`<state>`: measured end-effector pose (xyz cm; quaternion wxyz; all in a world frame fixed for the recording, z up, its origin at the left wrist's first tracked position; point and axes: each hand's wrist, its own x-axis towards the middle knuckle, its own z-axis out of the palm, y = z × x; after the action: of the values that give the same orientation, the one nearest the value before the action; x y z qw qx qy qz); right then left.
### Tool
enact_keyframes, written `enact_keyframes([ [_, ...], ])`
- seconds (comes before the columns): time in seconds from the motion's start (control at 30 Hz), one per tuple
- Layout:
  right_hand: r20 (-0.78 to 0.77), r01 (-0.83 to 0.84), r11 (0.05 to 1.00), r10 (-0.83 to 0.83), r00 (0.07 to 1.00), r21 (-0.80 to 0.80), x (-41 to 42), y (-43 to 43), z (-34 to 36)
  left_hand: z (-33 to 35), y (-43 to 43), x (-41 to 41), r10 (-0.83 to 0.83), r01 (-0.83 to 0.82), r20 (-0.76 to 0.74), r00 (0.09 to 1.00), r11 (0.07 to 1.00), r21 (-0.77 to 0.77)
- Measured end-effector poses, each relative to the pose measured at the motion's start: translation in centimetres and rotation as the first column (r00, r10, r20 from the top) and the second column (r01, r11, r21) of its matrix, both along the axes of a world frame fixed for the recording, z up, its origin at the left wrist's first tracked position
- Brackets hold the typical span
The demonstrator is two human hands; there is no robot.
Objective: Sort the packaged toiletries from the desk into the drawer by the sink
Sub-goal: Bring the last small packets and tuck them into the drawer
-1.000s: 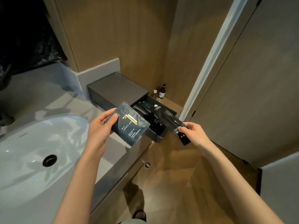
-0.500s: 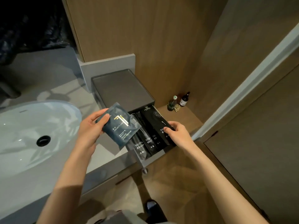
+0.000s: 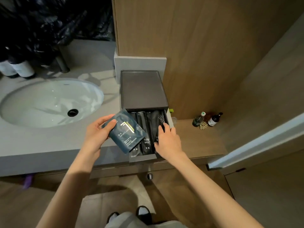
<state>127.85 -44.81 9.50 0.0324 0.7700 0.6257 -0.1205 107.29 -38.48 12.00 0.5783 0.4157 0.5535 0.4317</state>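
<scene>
A dark grey drawer box (image 3: 143, 89) stands on the counter right of the sink, its drawer (image 3: 142, 157) pulled out toward me. Inside lie black toothbrush packets (image 3: 146, 134) side by side. My left hand (image 3: 97, 134) holds a dark blue square packet (image 3: 126, 133) with gold lettering, tilted over the drawer's left side. My right hand (image 3: 167, 140) rests flat on the rightmost black packet (image 3: 156, 122) in the drawer, fingers spread over it; whether it grips the packet is unclear.
A white oval sink (image 3: 49, 102) is set in the grey counter on the left, with bottles (image 3: 18, 69) and a dark plastic bag behind it. Small bottles (image 3: 208, 120) stand on the lower wooden ledge to the right. A door edge (image 3: 256, 142) runs along the right.
My right hand has carried the black packet from beyond the drawer's end into the drawer and laid it down at the right side. The blue packet stays in my left hand.
</scene>
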Motion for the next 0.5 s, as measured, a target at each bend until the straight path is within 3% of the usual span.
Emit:
enact_keyframes([
  [0.13, 0.053, -0.078, 0.996, 0.075, 0.996, 0.046, -0.2, 0.2, -0.3, 0.1, -1.1, -0.1, 0.000, 0.000, -0.020, 1.000, 1.000, 0.013],
  [0.23, 0.008, -0.122, 0.992, 0.122, 0.992, -0.029, -0.5, 0.3, -0.7, 0.1, -1.4, -0.2, -0.012, 0.012, -0.031, 0.999, 1.000, 0.015],
  [0.5, -0.173, -0.004, 0.988, -0.023, 0.985, -0.153, -0.9, 1.1, -1.9, 0.1, -1.8, -0.4, -0.031, 0.032, -0.034, 0.999, 0.999, 0.012],
])
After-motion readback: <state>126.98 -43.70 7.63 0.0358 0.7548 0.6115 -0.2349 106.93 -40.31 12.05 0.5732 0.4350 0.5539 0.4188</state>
